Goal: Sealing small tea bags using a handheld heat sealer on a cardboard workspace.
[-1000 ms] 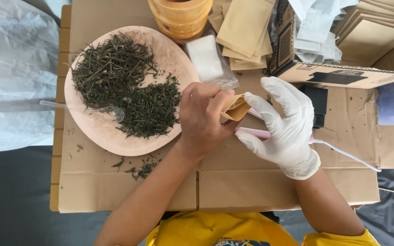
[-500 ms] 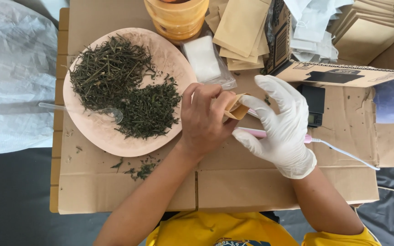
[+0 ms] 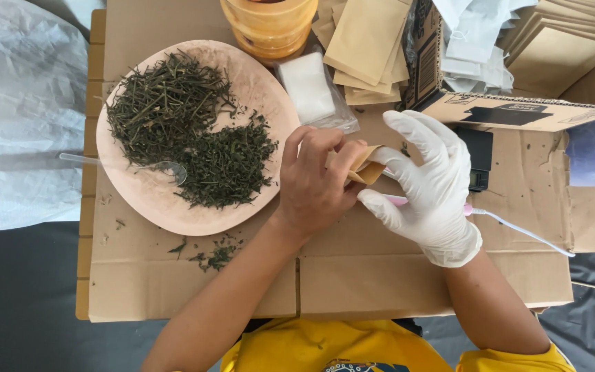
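Just right of the pink plate [image 3: 153, 207] of dried herbs: bare left hand [image 3: 315, 182] and gloved right hand [image 3: 430, 186] together, both pinching one small brown pouch [image 3: 364, 165].

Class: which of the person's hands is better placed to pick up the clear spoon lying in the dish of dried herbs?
Left, probably. The bare left hand is beside the dish holding the spoon; the gloved right hand lies farther off, behind the brown pouch.

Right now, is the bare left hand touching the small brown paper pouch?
Touching. The head view shows the left hand pinching the small brown paper pouch, its fingers overlapping the edge with no gap.
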